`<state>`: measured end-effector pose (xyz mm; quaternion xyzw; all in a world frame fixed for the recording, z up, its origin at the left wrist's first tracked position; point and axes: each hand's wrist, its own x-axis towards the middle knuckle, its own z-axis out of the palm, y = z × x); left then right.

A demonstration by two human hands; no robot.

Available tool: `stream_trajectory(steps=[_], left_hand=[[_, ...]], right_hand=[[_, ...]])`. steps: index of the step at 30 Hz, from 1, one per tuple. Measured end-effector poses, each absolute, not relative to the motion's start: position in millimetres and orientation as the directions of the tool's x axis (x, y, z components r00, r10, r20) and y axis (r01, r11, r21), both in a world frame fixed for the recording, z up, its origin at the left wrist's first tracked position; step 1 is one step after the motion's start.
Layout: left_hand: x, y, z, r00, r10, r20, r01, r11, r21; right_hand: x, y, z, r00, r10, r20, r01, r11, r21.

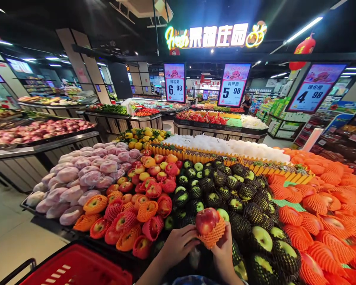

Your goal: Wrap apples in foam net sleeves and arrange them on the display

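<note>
A red apple (207, 220) sits partly inside an orange foam net (216, 236), its upper part bare. My right hand (224, 247) grips the net and apple from the right. From the left, my left hand (181, 242) has its fingers curled against the apple and the edge of the net. Both hands are above the green apples (262, 238), many of them in black foam nets. To the left lie red apples (124, 220), several in pink or orange nets. My left fingertips are partly hidden behind the apple.
A red shopping basket (80, 267) stands at the lower left, by the display edge. Wrapped pale purple fruit (67, 174) fills the left side. Orange-netted fruit (329, 206) covers the right. Behind are a yellow divider (201, 153), yellow citrus (145, 135) and hanging price screens (234, 85).
</note>
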<state>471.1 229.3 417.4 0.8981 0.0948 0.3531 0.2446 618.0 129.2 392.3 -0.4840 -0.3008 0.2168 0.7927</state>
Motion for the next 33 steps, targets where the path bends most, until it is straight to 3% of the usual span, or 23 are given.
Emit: stream_trajectory(steps=[5,14,21,24,27,30,33], left_hand=[[459.1,239.2,436.9,0.728,0.366,0.580,0.021,-0.857,0.514],[457.0,231.9,442.3,0.527,0.437,0.729,-0.006,-0.856,0.517],[464.5,231.6,441.3,0.453,0.377,0.808,-0.087,-0.883,0.461],[463.4,231.7,435.8,0.394,0.473,0.788,-0.057,-0.843,0.535],[459.8,236.3,431.1,0.489,0.536,0.689,-0.065,-0.765,0.641],[455.6,242.6,430.8,0.713,0.462,0.528,-0.052,-0.716,0.696],[452.4,246.4,431.4,0.810,0.429,0.399,0.001,-0.682,0.732]], right_hand=[[623.2,131.7,390.7,0.654,0.703,0.280,-0.076,0.429,-0.900],[624.5,128.2,375.9,0.587,0.747,0.314,-0.043,0.416,-0.909],[625.2,128.2,351.4,0.634,0.728,0.262,-0.047,0.374,-0.926],[618.3,126.8,359.0,0.642,0.725,0.250,-0.053,0.367,-0.929],[617.2,125.2,370.5,0.597,0.757,0.264,-0.045,0.360,-0.932],[624.2,125.5,376.6,0.490,0.818,0.301,-0.035,0.364,-0.931],[631.7,128.3,378.3,0.443,0.832,0.333,-0.023,0.382,-0.924]])
